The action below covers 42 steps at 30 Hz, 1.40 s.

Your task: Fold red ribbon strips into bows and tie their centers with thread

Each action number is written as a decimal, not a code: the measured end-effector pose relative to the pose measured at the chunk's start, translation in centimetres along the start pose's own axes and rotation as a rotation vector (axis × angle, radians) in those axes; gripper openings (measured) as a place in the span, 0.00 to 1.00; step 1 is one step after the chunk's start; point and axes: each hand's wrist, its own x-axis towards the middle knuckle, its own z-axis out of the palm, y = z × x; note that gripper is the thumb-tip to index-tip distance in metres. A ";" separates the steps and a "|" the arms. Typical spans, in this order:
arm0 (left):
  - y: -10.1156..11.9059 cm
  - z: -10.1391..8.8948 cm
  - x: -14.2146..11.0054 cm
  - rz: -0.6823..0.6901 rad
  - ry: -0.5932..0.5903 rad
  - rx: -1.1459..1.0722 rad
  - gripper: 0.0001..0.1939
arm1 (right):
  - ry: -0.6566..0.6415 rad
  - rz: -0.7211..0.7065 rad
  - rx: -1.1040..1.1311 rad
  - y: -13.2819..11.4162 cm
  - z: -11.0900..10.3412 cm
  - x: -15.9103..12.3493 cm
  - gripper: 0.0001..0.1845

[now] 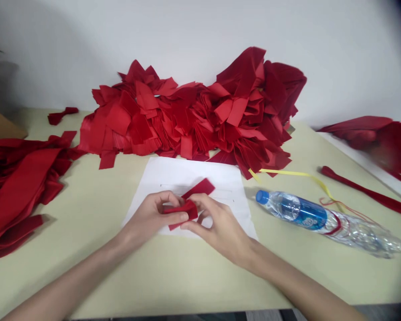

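Left grip: the left grip (146, 219) is narrowly closed, thumb and fingers pinching the near fold of the red cloth.

Right grip: the right grip (217, 228) is also narrow, its fingertips (190, 201) pressed on the same cloth from the other side.

Held piece: the red cloth (187, 211) is a folded strip, held between both grips just above the paper, with one end sticking up and away and another end poking out below.

Under the hands: a white paper (187, 176) lies flat on the desk (173, 285), with faint dark lines drawn across it.

Behind: a heap (187, 120) of cut red pieces leans on the wall (337, 53), its front edge just beyond the paper.

Left side: a pile (16, 191) of long red bands lies folded on the desk, and a small red scrap (62, 115) sits beyond it.

Right side: a crushed bottle (321, 218) with a blue cap lies on its side, a yellow ribbon (294, 173) trailing above it and a red strip (364, 191) beyond.
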 end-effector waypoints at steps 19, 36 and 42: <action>2.9 -9.7 -0.4 0.352 0.110 -0.190 0.16 | 0.367 0.278 -0.188 2.7 -7.9 1.0 0.12; -0.3 -4.5 1.4 0.253 -0.104 0.633 0.06 | 0.266 0.200 -0.371 3.2 -6.7 0.9 0.15; -0.8 -4.2 1.6 0.259 -0.006 0.710 0.06 | 0.226 0.133 -0.488 3.3 -6.1 0.9 0.16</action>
